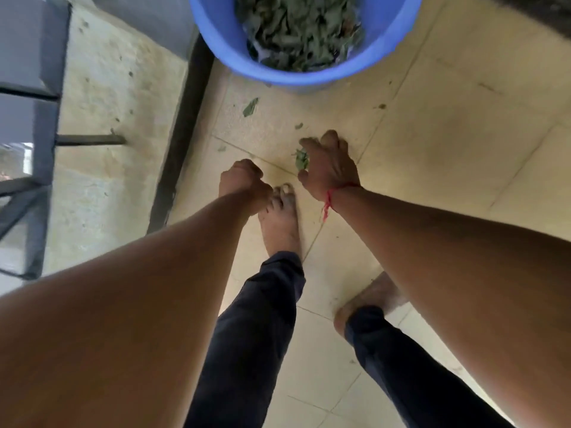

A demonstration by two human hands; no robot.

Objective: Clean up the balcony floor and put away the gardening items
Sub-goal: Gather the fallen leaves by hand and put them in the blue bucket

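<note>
green leaves [302, 159] pinched in right hand [329, 168] | left hand [244, 180] curled, contents cannot tell | blue bucket [309, 79] ahead

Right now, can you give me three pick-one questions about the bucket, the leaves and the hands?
1. Where is the loose leaf? A. on the floor tiles near the bucket B. on a foot C. on the railing
2. What colour is the bucket? A. red B. blue C. yellow
3. What is the right hand doing? A. lying flat B. gripping a clump of leaves C. lifting the bucket
1 A, it lies on tile beside the bucket. 2 B, its wall is blue. 3 B, its fingers curl round green leaves.
</note>
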